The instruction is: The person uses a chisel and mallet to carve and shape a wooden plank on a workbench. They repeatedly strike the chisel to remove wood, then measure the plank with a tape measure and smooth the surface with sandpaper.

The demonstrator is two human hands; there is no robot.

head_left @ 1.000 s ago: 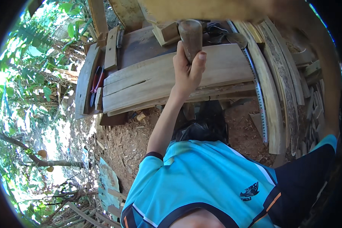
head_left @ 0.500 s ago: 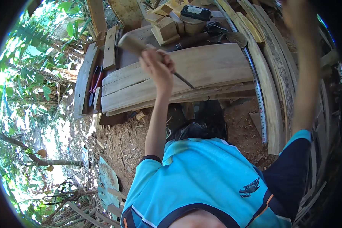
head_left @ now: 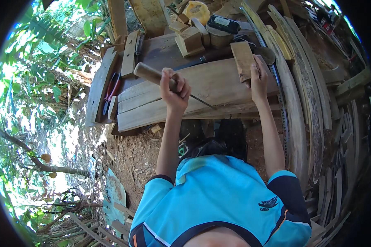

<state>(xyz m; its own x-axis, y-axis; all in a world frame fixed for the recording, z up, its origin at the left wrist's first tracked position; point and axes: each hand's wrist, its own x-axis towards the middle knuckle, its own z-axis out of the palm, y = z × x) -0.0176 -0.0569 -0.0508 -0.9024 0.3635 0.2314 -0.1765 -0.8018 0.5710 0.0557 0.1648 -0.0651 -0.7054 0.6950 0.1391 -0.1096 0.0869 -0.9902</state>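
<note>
My left hand [head_left: 174,89] is wrapped round the wooden handle of a chisel [head_left: 148,73], whose thin metal shaft slants right and down to the lower part of a long, pale, cracked board [head_left: 193,86]. My right hand [head_left: 259,78] grips a rectangular wooden block [head_left: 242,57], held over the board's right end. The board lies on a dark wooden bench [head_left: 163,47], with more boards under its front edge. Beside its left end are red-handled pliers [head_left: 115,86]. Part of the chisel's shaft is hidden behind my left hand.
Wood blocks [head_left: 189,40], a black case [head_left: 223,24] and small tools crowd the back. A measuring tape [head_left: 283,123] and long curved planks [head_left: 305,86] run along the right. Below lies a dirt floor [head_left: 136,168] with shavings; plants [head_left: 41,61] and a branch [head_left: 62,168] fill the left.
My right arm has come down from the top right, now with a wooden block in hand. My left hand has tilted the chisel handle leftward, bringing its shaft down toward the board.
</note>
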